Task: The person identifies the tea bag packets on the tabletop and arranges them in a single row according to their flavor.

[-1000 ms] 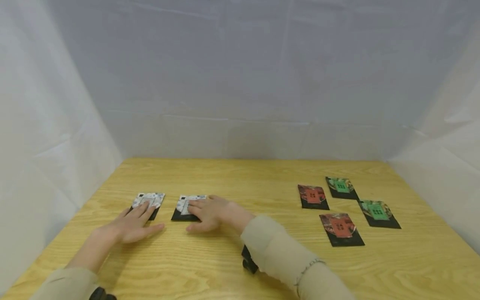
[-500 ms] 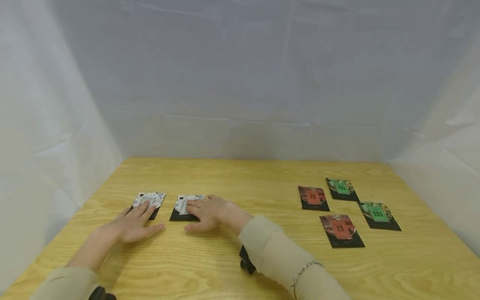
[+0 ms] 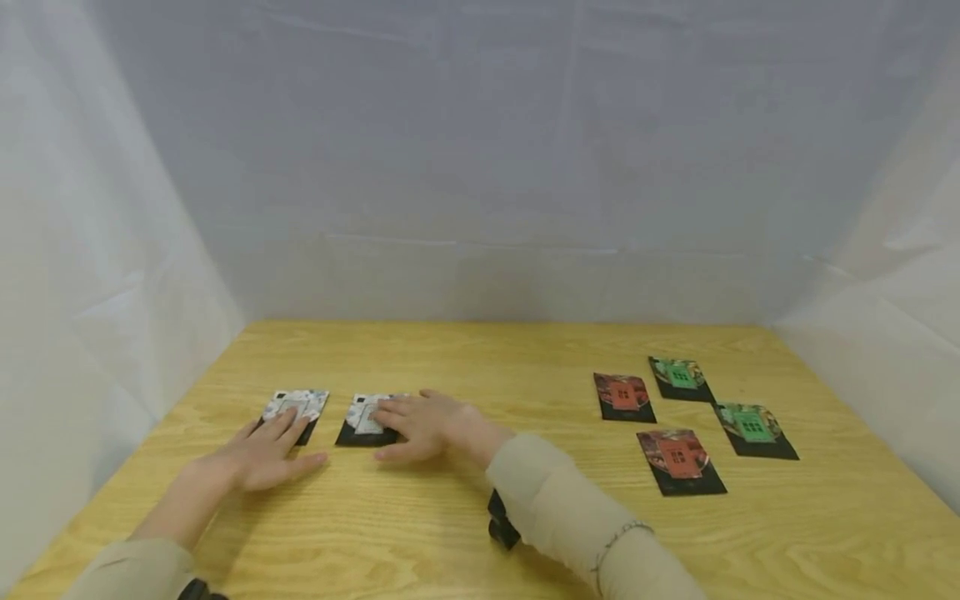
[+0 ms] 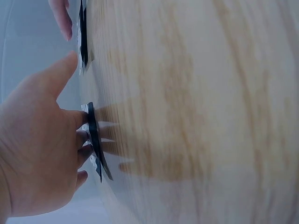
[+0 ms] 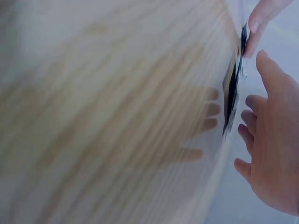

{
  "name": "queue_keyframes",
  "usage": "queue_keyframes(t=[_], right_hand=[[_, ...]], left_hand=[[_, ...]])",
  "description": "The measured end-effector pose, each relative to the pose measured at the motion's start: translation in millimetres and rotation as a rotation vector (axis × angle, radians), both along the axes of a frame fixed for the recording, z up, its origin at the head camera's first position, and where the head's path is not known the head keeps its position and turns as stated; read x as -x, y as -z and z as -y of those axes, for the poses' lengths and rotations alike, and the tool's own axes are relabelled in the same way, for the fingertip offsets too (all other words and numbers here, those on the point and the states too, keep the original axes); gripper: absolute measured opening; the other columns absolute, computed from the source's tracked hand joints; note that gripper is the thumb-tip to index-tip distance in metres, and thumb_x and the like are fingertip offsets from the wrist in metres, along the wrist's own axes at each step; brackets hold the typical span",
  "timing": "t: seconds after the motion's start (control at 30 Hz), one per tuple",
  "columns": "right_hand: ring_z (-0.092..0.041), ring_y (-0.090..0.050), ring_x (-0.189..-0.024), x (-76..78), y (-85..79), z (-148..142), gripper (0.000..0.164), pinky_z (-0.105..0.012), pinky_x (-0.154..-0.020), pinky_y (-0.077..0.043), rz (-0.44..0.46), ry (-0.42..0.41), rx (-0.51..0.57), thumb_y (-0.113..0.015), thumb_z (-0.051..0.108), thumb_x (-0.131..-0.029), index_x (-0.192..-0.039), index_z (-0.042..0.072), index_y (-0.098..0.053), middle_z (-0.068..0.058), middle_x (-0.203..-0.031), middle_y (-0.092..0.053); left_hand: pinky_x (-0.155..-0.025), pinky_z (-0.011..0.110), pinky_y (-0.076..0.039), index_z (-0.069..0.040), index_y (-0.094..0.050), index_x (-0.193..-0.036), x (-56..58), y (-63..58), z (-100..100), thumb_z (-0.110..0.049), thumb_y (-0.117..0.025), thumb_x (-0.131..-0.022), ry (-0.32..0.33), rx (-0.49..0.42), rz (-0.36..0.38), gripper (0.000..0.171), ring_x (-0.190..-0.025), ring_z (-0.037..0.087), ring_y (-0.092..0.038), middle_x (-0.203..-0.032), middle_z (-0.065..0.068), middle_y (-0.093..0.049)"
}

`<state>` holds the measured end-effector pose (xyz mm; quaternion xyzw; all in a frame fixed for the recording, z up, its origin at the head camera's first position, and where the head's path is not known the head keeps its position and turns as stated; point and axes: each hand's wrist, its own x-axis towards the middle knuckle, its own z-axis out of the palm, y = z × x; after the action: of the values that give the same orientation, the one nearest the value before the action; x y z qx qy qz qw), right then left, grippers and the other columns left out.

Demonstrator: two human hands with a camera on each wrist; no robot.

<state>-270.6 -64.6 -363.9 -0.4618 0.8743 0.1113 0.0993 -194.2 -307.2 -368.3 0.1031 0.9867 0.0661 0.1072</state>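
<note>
Two flat packets, white-patterned at the top and black at the bottom, lie side by side on the left of the table. My left hand (image 3: 258, 458) rests its spread, straight fingers on the left packet (image 3: 311, 402); the left wrist view shows the fingertips against this packet (image 4: 95, 135), whose lower edge tilts off the wood. My right hand (image 3: 431, 425) reaches over the right part of the other packet (image 3: 363, 415), fingers extended. In the right wrist view, a small gap shows between those fingers (image 5: 247, 119) and the packet (image 5: 232, 93).
On the right of the wooden table (image 3: 465, 358) lie two red-and-black packets, one farther back (image 3: 625, 397) and one nearer (image 3: 681, 461). Beside them are two green-and-black packets, a far one (image 3: 681, 377) and a near one (image 3: 754, 429). White sheeting (image 3: 480, 167) encloses the back and sides.
The right-hand white-and-black packet has slid slightly left, towards the other one. My right hand went a little left with it, then shifted slightly back right. My left hand has stayed in place.
</note>
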Motion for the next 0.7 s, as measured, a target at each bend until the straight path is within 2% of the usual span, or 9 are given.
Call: queue_keyframes(t=[0.23,0.5,0.7], right_hand=[[-0.014,-0.010,-0.141,9.8,-5.2,-23.9,0.073,-0.041,-0.113,-0.012,0.059,0.021,0.058,-0.022,0.065,-0.092,-0.151,0.022,-0.013,0.004,-0.155,-0.009],[-0.017,-0.014,-0.140,17.2,-16.0,-61.9,0.072,-0.042,-0.112,-0.014,0.050,0.058,0.093,-0.025,0.063,-0.093,-0.150,0.018,-0.019,-0.001,-0.155,-0.013],[-0.020,-0.013,-0.141,23.6,-18.8,-95.9,0.072,-0.042,-0.113,-0.012,0.082,0.097,0.134,-0.027,0.060,-0.094,-0.150,0.015,-0.019,-0.003,-0.155,-0.012]], left_hand=[[-0.102,0.067,-0.008,0.014,-0.027,-0.139,-0.3,-1.7,-0.1,-0.060,-0.039,-0.091,0.011,-0.020,0.023,0.088,-0.131,0.052,-0.015,-0.143,0.038,-0.015],[-0.101,0.068,-0.007,0.015,-0.027,-0.139,-1.1,-4.0,-1.0,-0.059,-0.040,-0.092,0.009,-0.025,0.032,0.089,-0.130,0.053,-0.015,-0.143,0.039,-0.015],[-0.101,0.068,-0.008,0.015,-0.027,-0.138,-1.1,-2.6,-0.7,-0.059,-0.040,-0.091,0.013,-0.020,0.023,0.089,-0.130,0.053,-0.016,-0.142,0.039,-0.016]])
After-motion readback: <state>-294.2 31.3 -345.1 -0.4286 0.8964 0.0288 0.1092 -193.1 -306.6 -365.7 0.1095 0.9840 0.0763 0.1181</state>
